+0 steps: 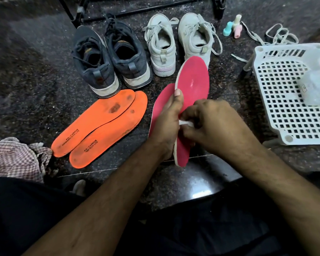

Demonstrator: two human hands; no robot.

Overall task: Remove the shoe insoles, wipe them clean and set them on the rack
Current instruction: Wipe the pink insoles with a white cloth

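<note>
My left hand (167, 124) grips a pink insole (193, 84) by its edge and holds it tilted above the floor. My right hand (213, 124) pinches a small white wipe (185, 123) against that insole's face. A second pink insole (160, 106) lies on the floor behind my left hand, partly hidden. Two stained orange insoles (102, 126) lie side by side to the left. Behind them stand a pair of dark blue sneakers (109, 58) and a pair of white sneakers (177, 43). The black shoe rack (146, 8) stands at the far edge.
A white perforated plastic basket (288, 93) sits at the right with a clear packet in it. Loose white laces (273, 36) and small pastel bottles (233, 26) lie behind it. A checked cloth (15, 157) is bunched at the left. The floor is dark speckled stone.
</note>
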